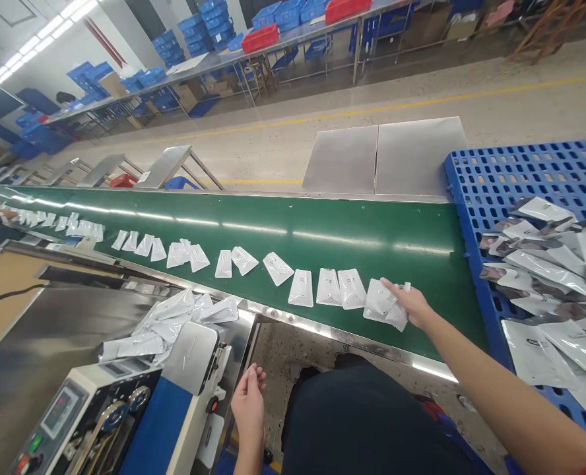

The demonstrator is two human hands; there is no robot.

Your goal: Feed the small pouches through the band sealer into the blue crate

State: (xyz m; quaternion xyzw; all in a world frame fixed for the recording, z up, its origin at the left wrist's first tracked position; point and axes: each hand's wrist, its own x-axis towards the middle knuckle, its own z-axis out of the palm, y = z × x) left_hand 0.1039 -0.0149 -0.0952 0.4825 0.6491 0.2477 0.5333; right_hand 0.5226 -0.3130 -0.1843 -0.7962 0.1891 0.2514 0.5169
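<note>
Dark clothing [357, 422] near centre; left hand [249, 392] beside it, grip half-curled, nothing visible in it. Right hand [412, 305]: grip closed on white pouches [381, 302], green belt [323, 221], near right.

- White foil pouches [300, 288] with small dark print dot a green conveyor belt [347, 224] streaked with white reflections, center frame.
- At right, a bright blue pallet [466, 218], patterned with rows of oval slots, bears more white pouches, some with brownish-gray patches.
- A cream-and-blue sealing machine [149, 422] shows a green button [35, 442] and a red one [23, 464], lower left.
- Blue crates [218, 26] and a red bin [260, 38] color the top of the frame.
- A yellow line [402, 106] crosses the pale gray-beige floor [495, 122].
- Dark navy clothing [357, 415] fills bottom center.
</note>
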